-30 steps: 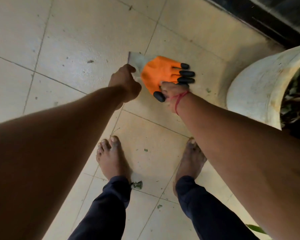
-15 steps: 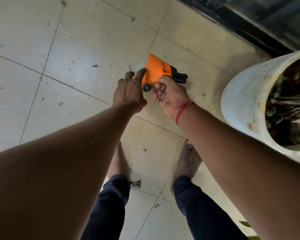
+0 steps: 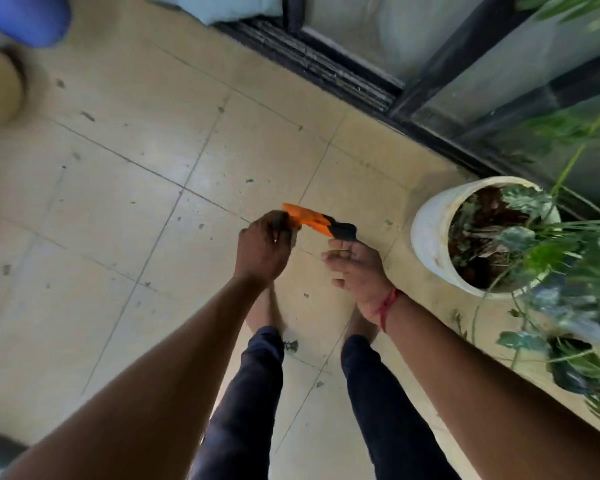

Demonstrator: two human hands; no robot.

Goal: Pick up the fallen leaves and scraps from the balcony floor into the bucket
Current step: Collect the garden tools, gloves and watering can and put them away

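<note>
The left hand (image 3: 262, 249) has its grip curled tight round the cuff end of an orange glove (image 3: 307, 219), held above the floor (image 3: 136, 202). The right hand (image 3: 359, 271), palm up with fingers bent, touches the glove's black finger ends; I cannot tell whether its grip pinches them. The white bucket (image 3: 428, 237) stands near the floor's right edge, with dry leaves (image 3: 482, 237) inside. A green scrap (image 3: 290, 345) lies beside the left foot.
</note>
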